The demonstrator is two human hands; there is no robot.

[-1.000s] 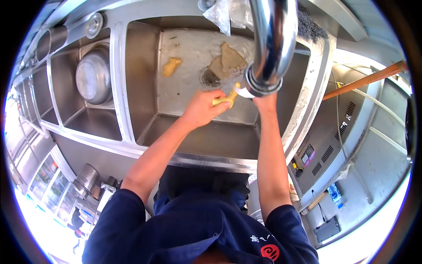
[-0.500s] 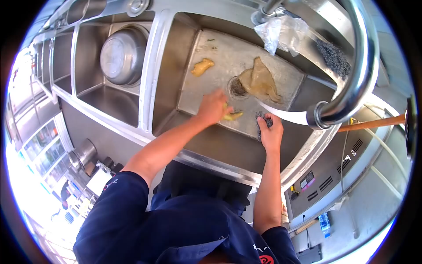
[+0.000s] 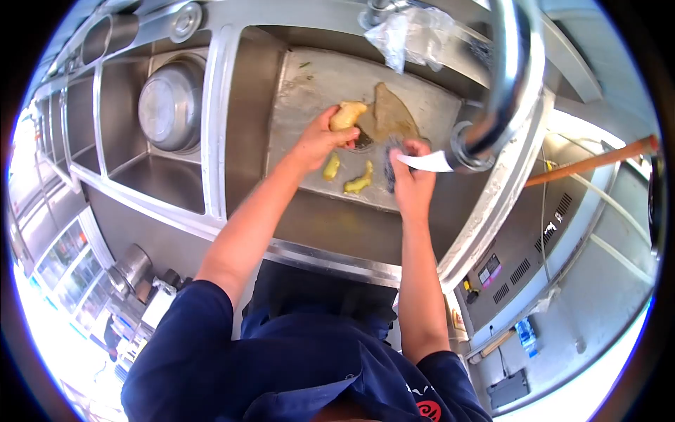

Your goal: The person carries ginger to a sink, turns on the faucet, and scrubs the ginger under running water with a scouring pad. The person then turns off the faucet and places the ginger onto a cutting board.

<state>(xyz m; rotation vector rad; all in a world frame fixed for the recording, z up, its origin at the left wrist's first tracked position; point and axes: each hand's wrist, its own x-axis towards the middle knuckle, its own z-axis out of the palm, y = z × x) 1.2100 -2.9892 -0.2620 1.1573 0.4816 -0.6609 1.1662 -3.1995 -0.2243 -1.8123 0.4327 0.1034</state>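
My left hand [image 3: 315, 142] is closed around a knobby, pale yellow piece of ginger [image 3: 349, 114], held above the sink floor [image 3: 299, 98] close to the drain [image 3: 363, 143]. In my right hand [image 3: 415, 184] is a dark grey steel wool scrubber [image 3: 390, 165], pinched by thumb and fingers. A stream of water [image 3: 429, 162] from the faucet [image 3: 517, 77] falls onto that hand. Two smaller yellow-green ginger pieces lie below the left hand: a short one [image 3: 331, 167] and a curved one [image 3: 359, 179]. Behind the drain lies a limp tan sheet [image 3: 391, 116] of unclear material.
A metal bowl [image 3: 169, 109] sits in the neighbouring basin to the left. Crumpled clear plastic [image 3: 411, 35] hangs by the tap base at the back rim. A wooden handle [image 3: 594, 160] slants beyond the sink's right edge. The faucet arches over the right side.
My left hand has moved up from the small pieces and taken hold of the larger ginger. The right hand, still with the steel wool, has come under the water. The camera view has shifted.
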